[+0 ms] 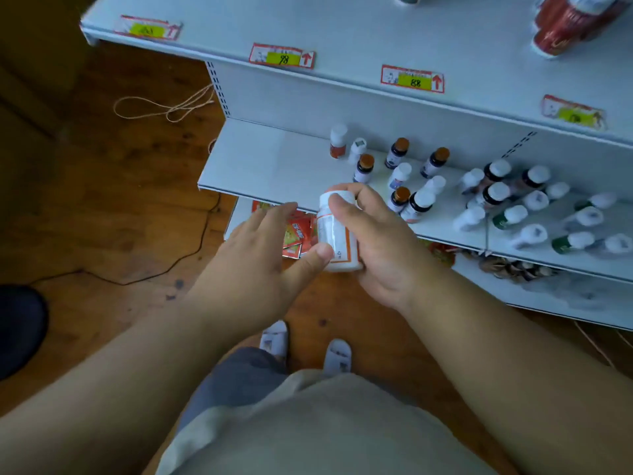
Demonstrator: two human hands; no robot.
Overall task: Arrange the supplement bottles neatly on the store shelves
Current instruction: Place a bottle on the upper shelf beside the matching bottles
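White bottle (337,234) gripped in right hand (380,248); left hand (260,248) (fingers spread) thumbs it at nine o'clock.

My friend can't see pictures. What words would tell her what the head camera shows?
A person's right hand grips a white bottle with an orange-edged label in front of a white store shelf; the left hand touches it with the thumb, fingers spread. Many small bottles stand scattered on that shelf.

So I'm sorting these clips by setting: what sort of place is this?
Most likely a small shop. White metal shelving carries red and yellow price tags along its edges, and many supplement bottles stand on the middle shelf. The right hand holds a white bottle.
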